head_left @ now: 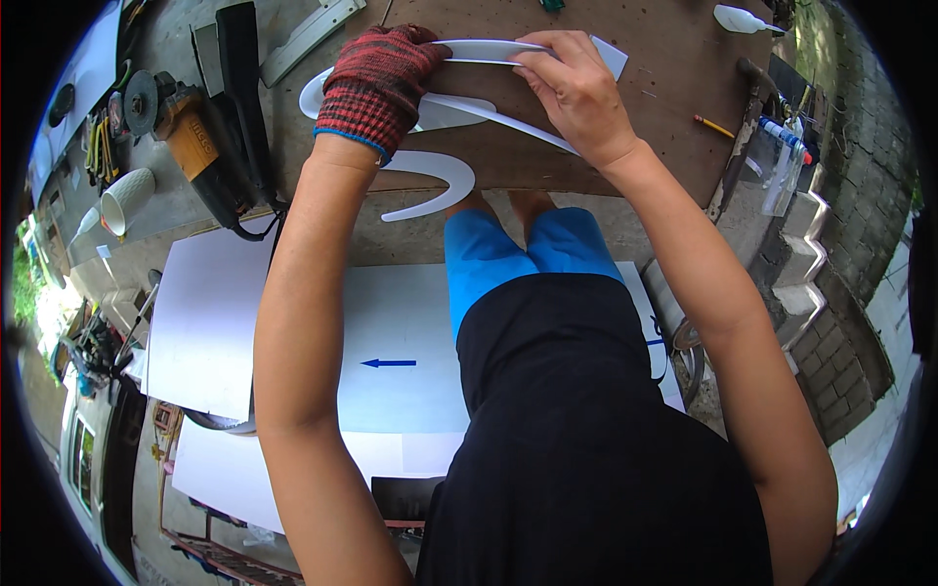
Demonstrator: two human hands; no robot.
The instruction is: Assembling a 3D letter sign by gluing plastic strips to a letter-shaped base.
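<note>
My left hand (381, 86), in a red and black knit glove with a blue cuff, is closed on one end of a narrow white strip (479, 51). My bare right hand (578, 93) pinches the strip farther right between thumb and fingers. The strip bows slightly between the two hands, and a wider white end shows beyond my right fingers. Below it, a white cut-out shape with a long straight edge (528, 129) passes under the glove, which hides part of it. Nearer to me lies a white hook-shaped piece (454, 179) at the edge of the brown board.
The brown board (645, 146) carries a pencil (714, 127) and a white squeeze bottle (747, 20). An orange and black angle grinder (191, 146) lies at left, near a white cup (127, 202). Large white sheets (210, 322) lie behind my left arm. Concrete steps (801, 244) are at right.
</note>
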